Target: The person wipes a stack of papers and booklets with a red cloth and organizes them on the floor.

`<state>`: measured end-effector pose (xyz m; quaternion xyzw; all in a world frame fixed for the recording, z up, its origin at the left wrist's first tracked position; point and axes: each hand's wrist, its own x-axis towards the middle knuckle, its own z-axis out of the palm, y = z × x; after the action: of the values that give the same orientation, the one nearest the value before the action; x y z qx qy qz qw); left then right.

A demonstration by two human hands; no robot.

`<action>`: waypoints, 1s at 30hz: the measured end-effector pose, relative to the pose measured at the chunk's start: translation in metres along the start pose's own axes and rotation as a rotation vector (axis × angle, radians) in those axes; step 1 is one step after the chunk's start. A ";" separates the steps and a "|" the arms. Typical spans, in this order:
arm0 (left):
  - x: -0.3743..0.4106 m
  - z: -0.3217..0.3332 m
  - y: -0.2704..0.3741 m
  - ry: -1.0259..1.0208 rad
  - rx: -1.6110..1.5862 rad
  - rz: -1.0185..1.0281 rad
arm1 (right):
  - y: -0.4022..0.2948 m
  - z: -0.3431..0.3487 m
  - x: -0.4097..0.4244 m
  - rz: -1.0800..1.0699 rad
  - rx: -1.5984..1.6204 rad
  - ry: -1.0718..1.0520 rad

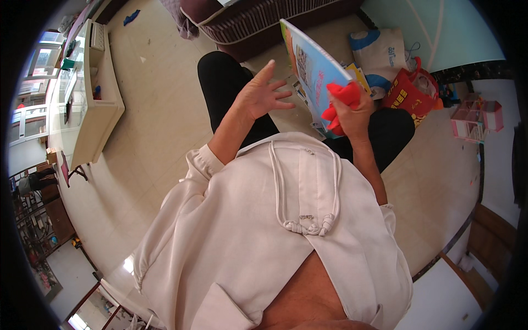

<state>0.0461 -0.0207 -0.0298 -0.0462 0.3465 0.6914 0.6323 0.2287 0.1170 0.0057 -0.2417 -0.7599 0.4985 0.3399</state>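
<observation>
My right hand (355, 113) grips a thin blue-covered book (315, 70) near one end, together with a crumpled red cloth (345, 94) bunched against the cover. The book slants away from me and bears printed writing and a picture. My left hand (264, 97) is empty, to the left of the book, palm showing, its fingers spread towards the cover without touching it. Behind and below the book, between my knees, parts of several other books or papers (303, 91) show; the book and my right hand hide most of them.
A white and blue bag (381, 51) and a red bag with yellow writing (406, 93) stand beyond my right knee. A dark striped sofa (264, 24) lies ahead. At the left is a pale desk (101, 119); a pink and white toy house (470, 119) is far right. A blue item (131, 17) lies on the floor.
</observation>
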 end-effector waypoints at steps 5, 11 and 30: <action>0.009 0.019 -0.004 0.025 -0.046 -0.034 | -0.006 0.019 -0.011 -0.410 -0.345 -0.254; 0.015 0.012 -0.016 0.122 -0.076 -0.052 | 0.002 0.029 -0.018 -0.626 -0.495 -0.345; -0.007 -0.014 0.035 -0.221 -0.115 0.095 | 0.002 0.002 -0.013 -0.697 -0.657 -0.052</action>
<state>0.0104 -0.0329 -0.0216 0.0106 0.2360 0.7403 0.6294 0.2360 0.1075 -0.0001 -0.0547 -0.9213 0.0941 0.3732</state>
